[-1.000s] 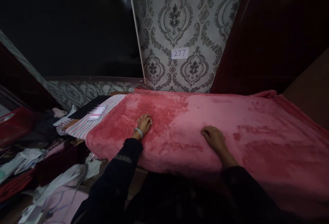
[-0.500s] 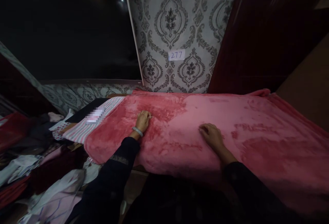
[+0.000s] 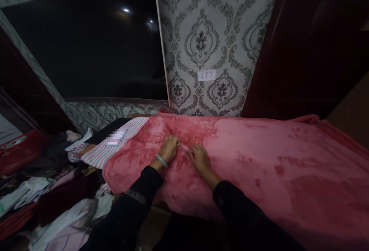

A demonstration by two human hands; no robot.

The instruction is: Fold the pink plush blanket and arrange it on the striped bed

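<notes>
— Where are the hands?

— Both rest on the pink fleece blanket (image 3: 259,155), which lies spread over the surface and hangs over its near edge. The left hand (image 3: 169,148) sits toward the blanket's left end, fingers curled under into a loose fist, knuckles down on the pile. A pale bangle (image 3: 161,160) circles that wrist.

— Does its grip hold any cloth?

— I cannot tell; the curled fingers hide whatever is under them.

— And the right hand (image 3: 199,158)?

— Just beside the left, palm down, fingers bent and pressing into the fleece. Its grip is narrow, and whether it pinches the fabric I cannot tell either. Dark sleeves cover both arms.

— What lies around?

— A striped cloth (image 3: 121,139) pokes out from under the blanket's left end. Further left and lower, a heap of mixed clothes (image 3: 43,189) lies piled up. Behind the blanket stands a wall with grey damask wallpaper (image 3: 207,32), bearing a small paper label marked 277 (image 3: 206,75). A large dark screen (image 3: 86,47) fills the upper left, with two lamp reflections on it. A dark red curtain (image 3: 302,51) hangs at right.
</notes>
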